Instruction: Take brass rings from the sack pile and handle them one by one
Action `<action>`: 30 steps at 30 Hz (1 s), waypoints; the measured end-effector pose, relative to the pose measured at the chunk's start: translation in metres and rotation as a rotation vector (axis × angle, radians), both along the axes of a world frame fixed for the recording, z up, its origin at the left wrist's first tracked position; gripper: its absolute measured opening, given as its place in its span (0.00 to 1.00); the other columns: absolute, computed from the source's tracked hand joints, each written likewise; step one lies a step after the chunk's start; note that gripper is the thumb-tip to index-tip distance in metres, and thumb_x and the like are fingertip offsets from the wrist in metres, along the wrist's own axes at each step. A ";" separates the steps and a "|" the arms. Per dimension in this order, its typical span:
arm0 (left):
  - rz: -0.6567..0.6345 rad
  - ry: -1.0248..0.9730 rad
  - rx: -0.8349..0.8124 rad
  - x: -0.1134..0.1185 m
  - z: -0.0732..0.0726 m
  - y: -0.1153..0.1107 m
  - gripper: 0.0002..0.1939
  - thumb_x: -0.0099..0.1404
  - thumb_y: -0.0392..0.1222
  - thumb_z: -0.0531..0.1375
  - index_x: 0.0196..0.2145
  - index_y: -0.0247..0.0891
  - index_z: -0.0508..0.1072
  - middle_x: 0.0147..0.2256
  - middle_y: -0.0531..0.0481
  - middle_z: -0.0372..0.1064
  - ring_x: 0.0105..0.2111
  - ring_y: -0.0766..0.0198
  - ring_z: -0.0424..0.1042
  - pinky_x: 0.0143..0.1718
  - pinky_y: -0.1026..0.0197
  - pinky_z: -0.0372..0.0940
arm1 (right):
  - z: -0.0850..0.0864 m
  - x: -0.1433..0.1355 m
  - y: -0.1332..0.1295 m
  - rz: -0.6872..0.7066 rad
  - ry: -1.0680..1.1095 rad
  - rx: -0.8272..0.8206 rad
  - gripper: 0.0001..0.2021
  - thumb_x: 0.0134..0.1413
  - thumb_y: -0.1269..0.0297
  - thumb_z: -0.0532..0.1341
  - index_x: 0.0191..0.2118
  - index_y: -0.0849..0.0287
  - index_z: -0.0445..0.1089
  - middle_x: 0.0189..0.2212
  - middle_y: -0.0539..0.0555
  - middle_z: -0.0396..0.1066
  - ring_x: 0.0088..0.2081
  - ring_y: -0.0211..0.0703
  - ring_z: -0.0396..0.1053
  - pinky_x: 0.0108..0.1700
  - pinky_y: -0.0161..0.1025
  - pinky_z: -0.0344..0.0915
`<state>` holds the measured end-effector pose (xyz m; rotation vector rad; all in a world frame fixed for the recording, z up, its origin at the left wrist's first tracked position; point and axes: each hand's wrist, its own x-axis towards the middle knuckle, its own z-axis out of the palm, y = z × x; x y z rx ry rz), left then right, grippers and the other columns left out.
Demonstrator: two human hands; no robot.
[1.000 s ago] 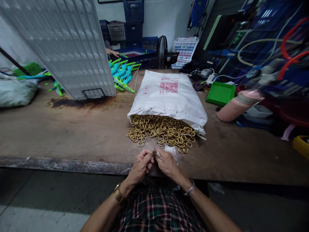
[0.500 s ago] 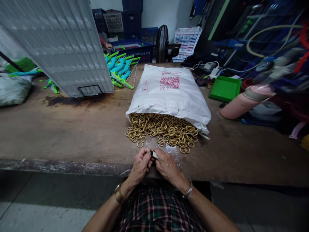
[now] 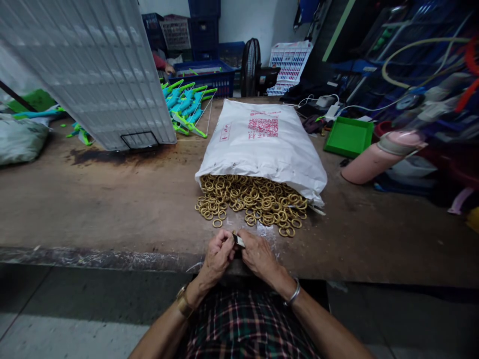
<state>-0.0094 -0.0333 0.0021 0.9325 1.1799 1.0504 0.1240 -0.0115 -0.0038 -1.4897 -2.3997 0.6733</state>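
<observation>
Close to the table's front edge, my left hand (image 3: 219, 251) is closed, its thumb and fingers pinched together. What it pinches is mostly hidden by the fingers. My right hand (image 3: 258, 253) is closed around a small flat white tool with a dark end (image 3: 239, 241). That dark end meets the left fingertips; its exact kind is too small to tell. Just beyond both hands lies a heap of gold-coloured rings (image 3: 258, 199), with a few loose ones nearest me. They spill from the mouth of a white sack with red print (image 3: 258, 139), lying on its side.
Wooden table (image 3: 112, 209) extends to both sides. A tall translucent ribbed panel (image 3: 112, 75) stands at left, beside turquoise and green plastic parts (image 3: 189, 104). At right are a green tray (image 3: 350, 137) and a pink bottle (image 3: 379, 157). Behind stand a fan (image 3: 251, 67) and another person's hand (image 3: 169, 69).
My two hands stay together in nearly the same place, with only slight finger movement. The other person's hand at the back has shifted slightly. Sack and rings look unchanged.
</observation>
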 end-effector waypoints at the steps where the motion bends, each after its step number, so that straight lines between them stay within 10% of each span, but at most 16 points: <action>1: -0.010 -0.012 -0.007 -0.001 0.001 -0.002 0.19 0.56 0.58 0.55 0.27 0.38 0.60 0.17 0.60 0.56 0.14 0.75 0.50 0.15 0.69 0.46 | 0.001 0.001 0.001 0.004 -0.012 -0.004 0.13 0.46 0.76 0.49 0.38 0.60 0.64 0.28 0.54 0.70 0.28 0.40 0.64 0.29 0.36 0.51; 7: -0.154 -0.168 -0.052 -0.003 0.017 -0.022 0.17 0.59 0.55 0.55 0.27 0.36 0.63 0.17 0.58 0.58 0.14 0.75 0.52 0.14 0.70 0.48 | -0.002 -0.004 0.020 -0.083 -0.107 -0.004 0.14 0.49 0.75 0.50 0.42 0.61 0.65 0.27 0.55 0.71 0.27 0.41 0.66 0.28 0.35 0.50; 13: 0.095 -0.448 -0.168 -0.018 0.019 -0.019 0.17 0.56 0.53 0.58 0.25 0.36 0.60 0.25 0.55 0.63 0.14 0.76 0.55 0.12 0.71 0.49 | -0.005 -0.032 0.033 -0.031 0.041 0.138 0.12 0.51 0.73 0.51 0.42 0.60 0.64 0.38 0.56 0.70 0.38 0.42 0.66 0.36 0.35 0.56; 30: 0.278 -0.707 -0.322 -0.047 0.005 -0.008 0.15 0.44 0.41 0.69 0.26 0.34 0.67 0.28 0.51 0.68 0.27 0.67 0.68 0.16 0.71 0.54 | -0.015 -0.046 0.035 -0.032 0.050 0.166 0.14 0.52 0.72 0.52 0.46 0.57 0.61 0.43 0.56 0.64 0.40 0.44 0.63 0.37 0.37 0.56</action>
